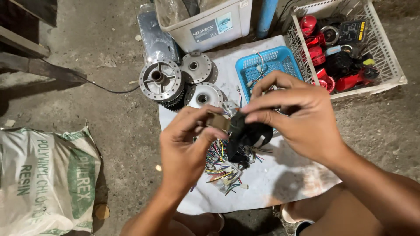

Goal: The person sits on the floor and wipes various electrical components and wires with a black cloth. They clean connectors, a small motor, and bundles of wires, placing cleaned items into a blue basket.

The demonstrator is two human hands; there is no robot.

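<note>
- While both hands are raised over the white sheet [280,175] on the concrete floor [113,122], we note the left hand [186,146] pinching a small tan block [217,121] between thumb and fingertips.
- Our right hand [297,118] grips the black wrapped bundle [245,135] at its top, with thumb and forefinger closed on it; the remaining fingers arch above.
- We find the tan block touching the black bundle, the two held together between the hands.
- Coloured wires [221,164] hang from the bundle down to the sheet, where they lie in a loose tangle with small white plugs.
- Beyond the hands we record three round metal hubs [161,80] lying close together at the sheet's far left edge, one of them toothed at its rim.
- A blue plastic basket [273,61] rests on the sheet just behind the right hand, with a few wires in it.
- To its right stands a white crate [385,61] holding red and black parts.
- A pale storage tub [210,26] sits behind the hubs.
- A white and green printed sack [43,179] lies on the floor at the left, well apart from the sheet.
</note>
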